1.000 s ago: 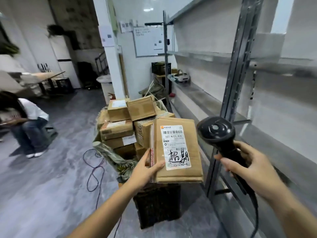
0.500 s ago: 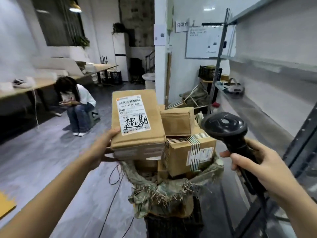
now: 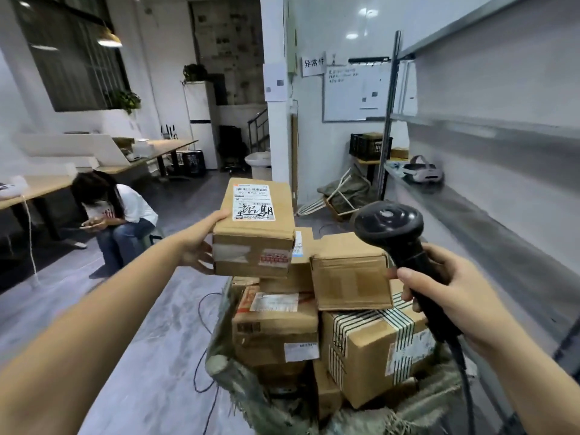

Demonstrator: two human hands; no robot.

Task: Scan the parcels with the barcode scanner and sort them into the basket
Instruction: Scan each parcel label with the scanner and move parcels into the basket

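Grey-floored storeroom, head view: parcel pile sits in a frayed sack. My left hand grips a labelled parcel just above the pile's left top, thumb on top. My right hand, over the pile's right side, has its fingers wrapped round the barcode scanner. Seated person far left of the pile.

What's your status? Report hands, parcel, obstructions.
Left hand grips labelled parcel, label up. Right hand grips barcode scanner. Piled boxes close below parcel.
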